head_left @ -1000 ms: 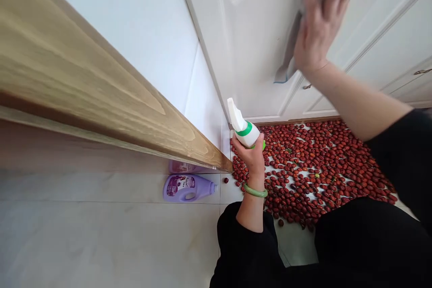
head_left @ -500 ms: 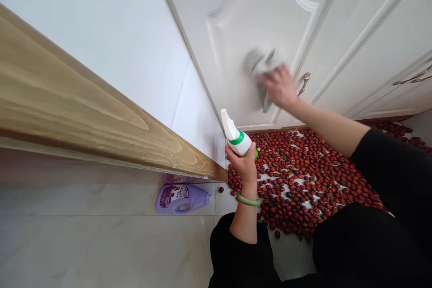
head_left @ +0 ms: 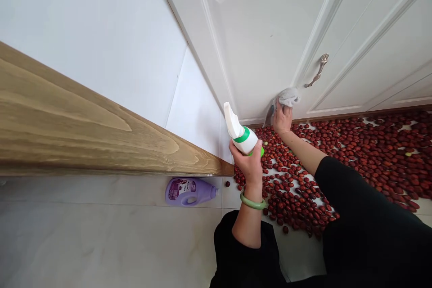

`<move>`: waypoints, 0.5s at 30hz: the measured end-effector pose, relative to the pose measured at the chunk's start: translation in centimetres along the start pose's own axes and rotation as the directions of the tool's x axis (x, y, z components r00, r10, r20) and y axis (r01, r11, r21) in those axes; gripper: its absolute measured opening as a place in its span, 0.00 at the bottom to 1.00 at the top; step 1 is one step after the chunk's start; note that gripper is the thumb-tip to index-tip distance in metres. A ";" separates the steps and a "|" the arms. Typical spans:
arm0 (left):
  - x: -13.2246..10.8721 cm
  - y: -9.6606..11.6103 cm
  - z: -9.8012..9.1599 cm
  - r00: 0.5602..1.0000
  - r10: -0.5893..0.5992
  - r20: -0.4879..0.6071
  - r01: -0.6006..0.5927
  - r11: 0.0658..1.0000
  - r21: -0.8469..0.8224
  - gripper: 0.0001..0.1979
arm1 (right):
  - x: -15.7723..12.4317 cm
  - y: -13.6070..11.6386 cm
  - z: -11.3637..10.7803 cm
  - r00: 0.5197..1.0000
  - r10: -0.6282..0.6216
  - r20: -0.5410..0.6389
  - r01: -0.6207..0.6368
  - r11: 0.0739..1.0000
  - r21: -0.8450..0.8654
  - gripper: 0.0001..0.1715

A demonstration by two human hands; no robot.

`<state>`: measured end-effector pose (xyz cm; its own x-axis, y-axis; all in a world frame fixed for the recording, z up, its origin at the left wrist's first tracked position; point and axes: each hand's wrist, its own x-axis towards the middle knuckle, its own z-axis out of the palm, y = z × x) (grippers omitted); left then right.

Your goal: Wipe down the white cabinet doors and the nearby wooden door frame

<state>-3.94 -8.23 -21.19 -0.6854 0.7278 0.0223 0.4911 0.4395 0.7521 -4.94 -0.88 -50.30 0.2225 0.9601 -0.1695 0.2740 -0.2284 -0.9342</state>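
My left hand [head_left: 249, 162] is wrapped round a white spray bottle [head_left: 243, 139] with a green collar, its nozzle end pointing up and left. A green bangle circles that wrist. Lower on the white cabinet door [head_left: 263, 54], my right hand [head_left: 282, 119] presses a grey cloth [head_left: 288, 97] against the bottom of the panel. Part of the cloth hangs down beside the fingers. A metal handle [head_left: 317, 70] sits on the door, up and right of the cloth.
Red jujubes [head_left: 357, 144] cover the floor along the cabinet's base. A wooden post or frame [head_left: 101, 130] juts in from the left beside the white wall [head_left: 111, 31]. A purple jug [head_left: 192, 191] lies on the tiled floor [head_left: 118, 243].
My right hand has moved the cloth down from the middle of the door panel to its lower edge. The view has shifted slightly; my left hand still holds the spray bottle.
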 end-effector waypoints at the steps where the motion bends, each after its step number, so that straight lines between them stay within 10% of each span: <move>1: 0.0 0.2 -0.2 1.000 -0.001 0.002 0.001 1.000 0.001 0.41 | -1.0 0.4 1.1 0.999 0.033 -0.009 -0.033 0.999 0.024 0.42; 15: 0.2 2.2 -2.6 0.999 0.032 -0.014 -0.031 0.998 0.046 0.37 | -6.5 -1.6 9.4 0.909 0.409 -0.076 -0.372 0.881 0.292 0.50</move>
<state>-4.39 -8.49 -17.81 -0.6770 0.7339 0.0553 0.5361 0.4403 0.7202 -15.60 -5.19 -50.61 0.3853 0.7673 -0.5126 -0.1150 -0.5112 -0.8517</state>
